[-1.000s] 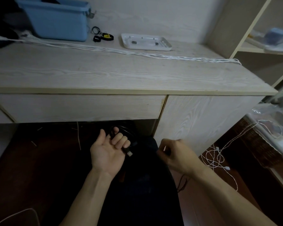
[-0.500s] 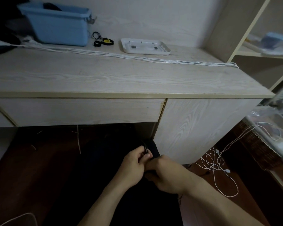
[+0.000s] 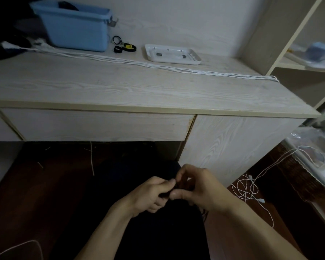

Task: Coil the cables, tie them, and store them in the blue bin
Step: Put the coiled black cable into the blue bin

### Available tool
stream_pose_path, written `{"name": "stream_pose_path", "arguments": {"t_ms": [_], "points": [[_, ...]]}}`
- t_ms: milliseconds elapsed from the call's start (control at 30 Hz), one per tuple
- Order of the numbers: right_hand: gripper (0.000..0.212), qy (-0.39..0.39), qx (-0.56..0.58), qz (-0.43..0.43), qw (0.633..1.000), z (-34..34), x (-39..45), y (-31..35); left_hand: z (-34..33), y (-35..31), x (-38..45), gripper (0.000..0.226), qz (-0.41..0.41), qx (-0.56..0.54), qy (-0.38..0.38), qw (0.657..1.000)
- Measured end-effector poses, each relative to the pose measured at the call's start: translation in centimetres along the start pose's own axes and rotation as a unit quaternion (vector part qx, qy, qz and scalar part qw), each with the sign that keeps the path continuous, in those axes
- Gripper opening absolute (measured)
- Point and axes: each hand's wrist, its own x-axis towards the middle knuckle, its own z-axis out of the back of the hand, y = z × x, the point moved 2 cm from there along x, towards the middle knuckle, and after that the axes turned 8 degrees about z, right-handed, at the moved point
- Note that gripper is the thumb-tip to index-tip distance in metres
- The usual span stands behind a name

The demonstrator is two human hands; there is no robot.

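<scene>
Below the desk's front edge, over my dark lap, my left hand (image 3: 152, 194) and my right hand (image 3: 199, 186) meet and pinch a black cable (image 3: 182, 185) between their fingertips; most of it is hidden by the fingers and the dark background. The blue bin (image 3: 73, 30) stands at the desk's back left with something dark inside. A long bundle of white cable (image 3: 158, 65) stretches across the desk from left to right.
A white tray (image 3: 172, 55) and small black and yellow ties (image 3: 124, 46) lie behind the white cable. Tangled white cable (image 3: 250, 188) lies on the floor at right beside a wicker basket (image 3: 296, 169). Open shelves (image 3: 298, 66) rise at the right.
My left hand, palm up with a black coil a second ago, turned over and met my right hand. Both hands now pinch the black cable close together.
</scene>
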Motion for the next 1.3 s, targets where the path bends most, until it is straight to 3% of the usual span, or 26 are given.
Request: {"name": "stream_pose_path", "arguments": {"t_ms": [200,300,467,600,767,867,967,1200,1300], "points": [[0.032,-0.002,0.011,0.038,0.999,0.2,0.0,-0.5,0.3,-0.2,-0.4,0.041,-0.016,-0.158,0.101,0.982],[0.025,-0.01,0.036,0.023,0.999,-0.4,0.1,-0.5,-0.2,0.0,-0.3,0.036,-0.003,-0.181,0.096,0.979],[0.034,-0.103,0.141,-0.021,0.985,-1.0,0.4,-0.5,-0.5,-0.1,0.2,0.033,-0.018,-0.224,0.042,0.974],[0.032,-0.165,0.215,-0.023,0.962,-1.1,0.7,-0.3,-0.4,0.1,0.4,0.025,-0.056,-0.231,0.048,0.97],[0.036,-0.166,0.286,-0.019,0.944,-1.4,0.6,-0.5,-0.3,0.5,0.4,0.024,-0.06,-0.253,0.079,0.962],[0.03,-0.136,0.302,-0.017,0.944,-1.4,0.5,-0.7,-0.1,0.4,0.4,0.03,-0.054,-0.297,0.036,0.953],[0.026,-0.118,0.293,-0.015,0.949,-1.2,0.6,-0.9,0.0,0.1,0.3,0.036,-0.048,-0.405,-0.019,0.913],[0.023,-0.11,0.054,-0.08,0.989,0.8,0.2,-2.2,3.9,-0.1,-0.4,0.045,-0.164,-0.632,-0.177,0.737],[0.017,-0.122,-0.071,-0.084,0.986,1.2,0.1,-3.0,5.3,0.3,-0.8,0.046,-0.198,-0.655,-0.228,0.693]]}}
